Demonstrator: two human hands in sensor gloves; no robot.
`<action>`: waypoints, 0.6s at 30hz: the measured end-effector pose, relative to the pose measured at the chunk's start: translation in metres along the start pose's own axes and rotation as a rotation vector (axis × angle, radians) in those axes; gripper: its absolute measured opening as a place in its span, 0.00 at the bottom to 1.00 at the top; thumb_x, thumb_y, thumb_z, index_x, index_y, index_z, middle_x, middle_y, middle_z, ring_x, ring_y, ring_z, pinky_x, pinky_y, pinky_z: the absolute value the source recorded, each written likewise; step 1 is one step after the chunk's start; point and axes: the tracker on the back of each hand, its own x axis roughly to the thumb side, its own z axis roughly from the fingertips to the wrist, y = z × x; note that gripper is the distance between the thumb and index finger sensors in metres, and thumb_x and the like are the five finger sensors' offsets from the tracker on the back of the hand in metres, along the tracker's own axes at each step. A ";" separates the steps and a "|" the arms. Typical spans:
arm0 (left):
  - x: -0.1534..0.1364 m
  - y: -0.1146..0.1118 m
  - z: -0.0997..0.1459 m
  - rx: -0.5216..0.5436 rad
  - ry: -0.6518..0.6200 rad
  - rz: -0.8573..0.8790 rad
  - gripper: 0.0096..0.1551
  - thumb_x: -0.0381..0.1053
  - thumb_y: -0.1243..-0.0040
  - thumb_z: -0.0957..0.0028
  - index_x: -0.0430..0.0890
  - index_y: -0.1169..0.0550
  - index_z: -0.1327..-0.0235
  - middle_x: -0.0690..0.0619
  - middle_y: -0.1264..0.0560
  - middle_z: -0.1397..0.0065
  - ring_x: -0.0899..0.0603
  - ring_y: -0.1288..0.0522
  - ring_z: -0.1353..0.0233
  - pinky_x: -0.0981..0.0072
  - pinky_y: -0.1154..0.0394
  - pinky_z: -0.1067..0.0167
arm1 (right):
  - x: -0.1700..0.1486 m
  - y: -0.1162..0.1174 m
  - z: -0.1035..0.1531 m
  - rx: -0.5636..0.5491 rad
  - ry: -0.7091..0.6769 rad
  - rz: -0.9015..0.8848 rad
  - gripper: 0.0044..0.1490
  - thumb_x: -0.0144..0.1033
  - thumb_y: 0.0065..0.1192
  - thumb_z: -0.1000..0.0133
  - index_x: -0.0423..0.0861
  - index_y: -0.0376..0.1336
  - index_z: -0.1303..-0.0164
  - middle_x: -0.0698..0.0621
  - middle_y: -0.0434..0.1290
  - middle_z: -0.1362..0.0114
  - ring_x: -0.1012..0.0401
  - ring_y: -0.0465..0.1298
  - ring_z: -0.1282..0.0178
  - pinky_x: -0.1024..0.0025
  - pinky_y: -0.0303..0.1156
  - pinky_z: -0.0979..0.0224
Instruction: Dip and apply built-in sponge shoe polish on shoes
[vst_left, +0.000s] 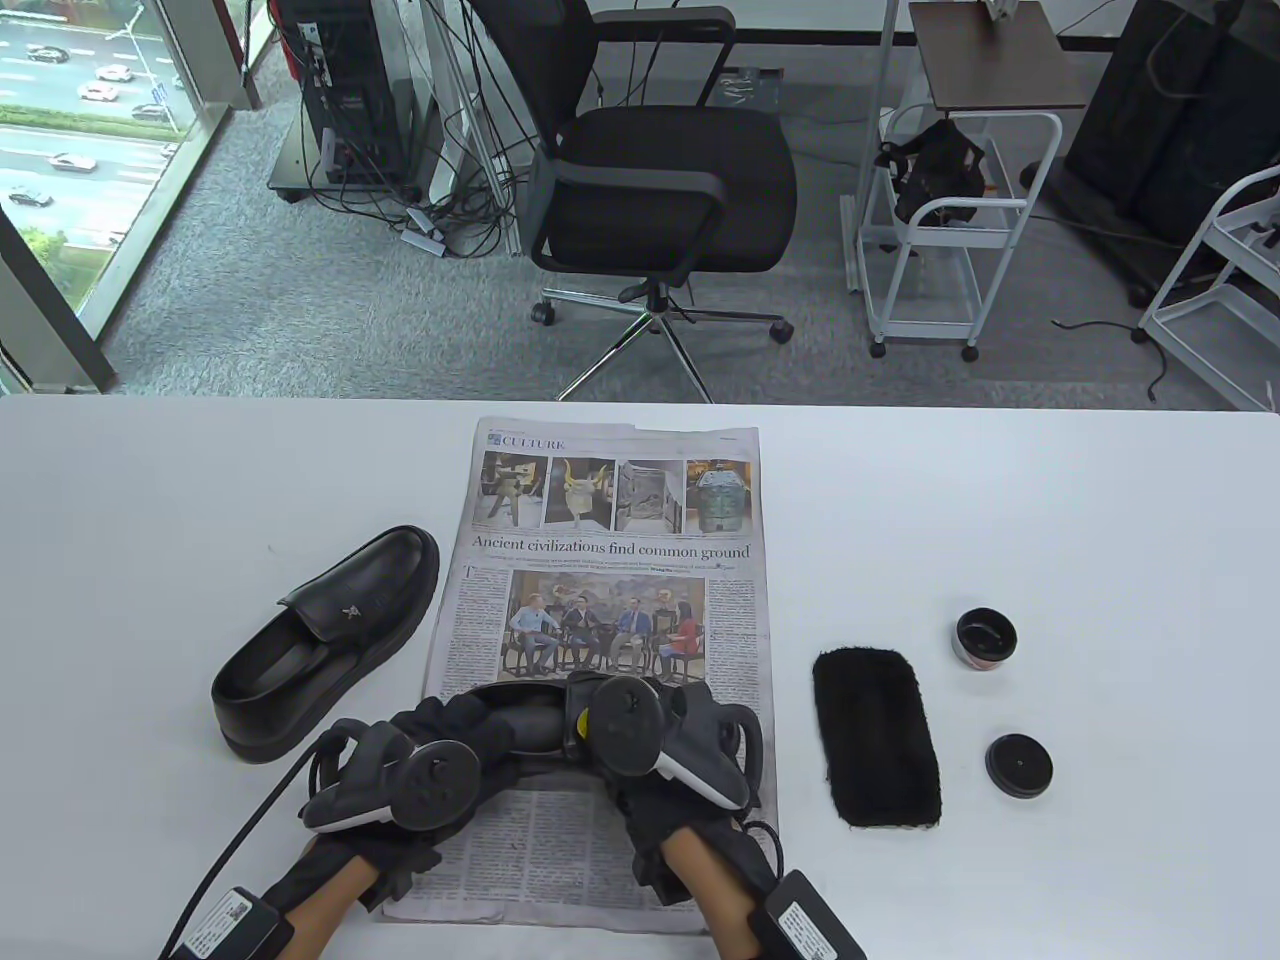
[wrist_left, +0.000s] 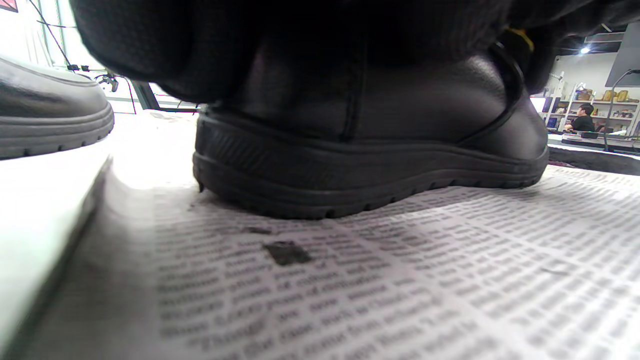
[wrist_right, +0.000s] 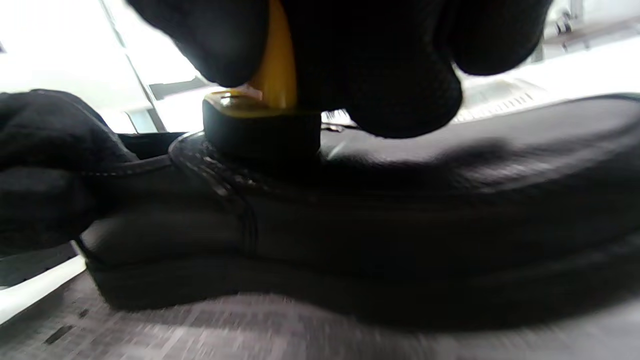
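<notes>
Mostly hidden: second shoe (vst_left: 520, 715) on newspaper (vst_left: 610, 560), near edge of tabletop (vst_left: 1050, 500), covered by both hands and trackers; only dark opening shows from above. Left hand (vst_left: 420, 775) grips its heel end. Right hand (vst_left: 650, 740) pinches yellow-handled sponge applicator (wrist_right: 262, 125), black pad pressed on upper near collar stitching; right wrist view blurred. Leather smooth, matte black; sole ribbed rubber. Other shoe (vst_left: 325, 640) left of newspaper. Right: fuzzy black oblong cloth (vst_left: 877, 738), round open polish tin (vst_left: 985, 640), flat round lid (vst_left: 1018, 765).
</notes>
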 end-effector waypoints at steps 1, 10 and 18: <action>0.000 0.000 0.000 0.000 0.000 0.000 0.25 0.60 0.50 0.37 0.48 0.28 0.34 0.43 0.34 0.30 0.30 0.27 0.39 0.32 0.30 0.38 | 0.000 0.002 -0.001 -0.031 -0.004 0.015 0.31 0.39 0.62 0.49 0.42 0.65 0.37 0.41 0.76 0.44 0.49 0.80 0.53 0.39 0.70 0.35; 0.000 0.000 0.000 0.000 0.001 0.000 0.25 0.60 0.50 0.37 0.48 0.28 0.34 0.43 0.34 0.30 0.30 0.28 0.39 0.32 0.30 0.38 | -0.023 0.005 -0.018 -0.077 0.127 0.170 0.30 0.39 0.64 0.50 0.47 0.67 0.37 0.41 0.76 0.40 0.48 0.80 0.50 0.38 0.69 0.33; 0.000 0.000 0.000 -0.001 0.001 0.001 0.25 0.60 0.50 0.37 0.48 0.28 0.34 0.43 0.34 0.30 0.30 0.27 0.39 0.32 0.30 0.38 | -0.053 -0.014 -0.009 0.012 0.250 0.212 0.28 0.37 0.67 0.52 0.47 0.70 0.39 0.41 0.79 0.43 0.50 0.83 0.52 0.40 0.72 0.35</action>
